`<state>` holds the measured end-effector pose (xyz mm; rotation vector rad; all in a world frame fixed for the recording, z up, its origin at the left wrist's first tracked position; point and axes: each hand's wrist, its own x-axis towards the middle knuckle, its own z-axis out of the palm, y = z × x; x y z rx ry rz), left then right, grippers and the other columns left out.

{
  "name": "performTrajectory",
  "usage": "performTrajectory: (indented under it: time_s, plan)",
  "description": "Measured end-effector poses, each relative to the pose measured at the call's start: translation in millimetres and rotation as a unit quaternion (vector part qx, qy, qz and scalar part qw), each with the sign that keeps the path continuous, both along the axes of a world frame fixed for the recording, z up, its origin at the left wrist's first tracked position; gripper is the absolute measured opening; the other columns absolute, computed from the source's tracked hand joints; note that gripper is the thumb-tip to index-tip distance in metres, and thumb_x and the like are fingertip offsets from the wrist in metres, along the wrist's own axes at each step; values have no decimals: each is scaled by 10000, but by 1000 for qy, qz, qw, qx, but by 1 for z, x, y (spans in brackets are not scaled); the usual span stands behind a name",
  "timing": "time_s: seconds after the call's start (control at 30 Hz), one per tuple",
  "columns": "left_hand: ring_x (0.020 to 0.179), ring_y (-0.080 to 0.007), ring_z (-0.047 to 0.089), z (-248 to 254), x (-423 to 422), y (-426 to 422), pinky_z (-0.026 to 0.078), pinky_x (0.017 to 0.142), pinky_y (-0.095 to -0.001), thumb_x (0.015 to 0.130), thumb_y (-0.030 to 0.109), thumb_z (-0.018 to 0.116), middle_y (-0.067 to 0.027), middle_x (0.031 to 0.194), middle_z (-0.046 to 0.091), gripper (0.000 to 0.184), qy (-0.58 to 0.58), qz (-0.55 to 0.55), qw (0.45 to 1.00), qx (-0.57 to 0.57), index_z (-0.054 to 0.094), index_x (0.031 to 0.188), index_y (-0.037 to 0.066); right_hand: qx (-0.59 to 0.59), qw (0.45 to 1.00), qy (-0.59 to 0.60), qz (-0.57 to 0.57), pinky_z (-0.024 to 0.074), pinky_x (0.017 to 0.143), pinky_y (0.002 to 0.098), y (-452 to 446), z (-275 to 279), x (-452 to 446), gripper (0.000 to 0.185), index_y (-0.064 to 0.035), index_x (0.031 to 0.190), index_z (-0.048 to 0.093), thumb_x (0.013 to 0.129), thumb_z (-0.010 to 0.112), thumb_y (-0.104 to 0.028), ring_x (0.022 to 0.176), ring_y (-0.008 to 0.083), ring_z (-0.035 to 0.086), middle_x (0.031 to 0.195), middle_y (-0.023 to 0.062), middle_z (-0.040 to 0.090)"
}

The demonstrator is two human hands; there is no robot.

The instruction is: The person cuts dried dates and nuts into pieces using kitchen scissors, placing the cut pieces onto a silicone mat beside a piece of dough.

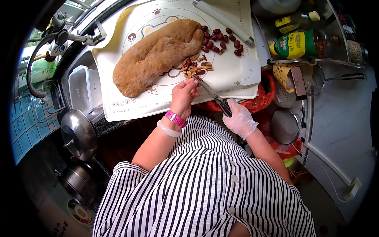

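Observation:
My left hand, bare and wearing a pink watch, pinches a red date at the front of the white mat. In my right hand, covered by a clear plastic glove, are black-handled scissors, whose blades reach to the date. Cut date pieces lie in a pile just beyond my left fingertips. A long brown slab of dough lies across the mat, left of the pile. Several whole red dates are scattered to the right of the dough.
A white rolling pin lies at the mat's back right. A clear plastic container stands left of the mat, near a faucet. Bottles occupy a rack at right. Red plastic bags hang by the front edge.

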<state>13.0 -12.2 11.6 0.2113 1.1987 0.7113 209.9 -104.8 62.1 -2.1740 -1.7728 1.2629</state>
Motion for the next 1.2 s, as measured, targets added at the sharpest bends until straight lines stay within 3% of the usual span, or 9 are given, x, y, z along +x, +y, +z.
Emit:
performTrajectory:
  time_s: [0.27, 0.43, 0.67, 0.73, 0.87, 0.93, 1.07, 1.13, 1.2]
  plan:
    - [818, -85, 627, 5, 0, 2, 481, 666, -190, 924, 69, 613, -61, 972, 686, 288, 33, 4, 998, 61, 569, 1205, 20, 32, 995, 88, -36, 487, 808, 460, -9, -16, 7, 365, 6, 1085, 533, 797, 624, -200, 907, 416, 618, 919, 248, 632]
    - [856, -104, 648, 4, -6, 4, 495, 692, -196, 924, 58, 620, -73, 1013, 676, 327, 24, 0, 997, 76, 544, 1240, 26, -76, 958, 248, -120, 479, 765, 390, -11, -14, 7, 339, 5, 1061, 539, 797, 617, -193, 769, 303, 584, 832, 175, 596]
    - [874, -126, 655, -4, -5, 2, 525, 723, -214, 928, 43, 617, -74, 1011, 663, 323, 14, 1, 996, 87, 545, 1240, 12, -67, 960, 250, -108, 479, 743, 396, -9, -11, 4, 304, 4, 1017, 527, 791, 618, -178, 751, 305, 574, 816, 165, 589]
    - [880, -138, 657, 1, -4, 2, 540, 742, -228, 931, 31, 607, -71, 1016, 651, 307, 12, 20, 998, 63, 554, 1232, 4, -57, 970, 227, -72, 479, 711, 296, -9, -12, 4, 325, -13, 1108, 584, 815, 617, -148, 712, 142, 566, 773, 57, 573]
    - [882, -147, 658, 5, -3, 2, 549, 772, -247, 933, 31, 605, -65, 1024, 644, 300, -12, 37, 998, 44, 561, 1228, 2, -55, 974, 210, -61, 472, 721, 306, -10, -10, 2, 323, -16, 1098, 584, 810, 618, -157, 733, 142, 558, 790, 57, 574]
    - [878, -145, 657, 5, -3, 0, 561, 776, -245, 929, 35, 616, -65, 1020, 653, 276, -5, 51, 998, 39, 585, 1198, -17, -75, 967, 230, -80, 475, 764, 397, -10, -10, 1, 364, 15, 1053, 533, 773, 621, -199, 771, 299, 573, 820, 165, 578]
    - [928, -144, 648, 0, -3, -1, 541, 866, -281, 917, 47, 643, -36, 1029, 656, 319, -3, 63, 998, 24, 573, 1227, 12, -71, 963, 244, -84, 481, 780, 394, -10, -11, -1, 385, 20, 1079, 546, 775, 617, -206, 777, 307, 574, 834, 166, 587]
    - [942, -139, 643, 0, -2, -1, 536, 884, -279, 907, 53, 660, -34, 1034, 665, 325, -31, 83, 996, 19, 582, 1219, 15, -68, 955, 277, -84, 452, 690, 266, -10, -12, -2, 327, -12, 1102, 581, 798, 605, -131, 707, 111, 528, 773, 25, 547]
    - [928, -142, 642, 1, 0, -1, 544, 866, -273, 900, 37, 661, -49, 1031, 666, 304, -29, 92, 995, 17, 599, 1196, 0, -92, 946, 293, -100, 444, 668, 254, -8, -10, -2, 316, -14, 1098, 584, 800, 594, -119, 688, 100, 517, 770, 19, 541]
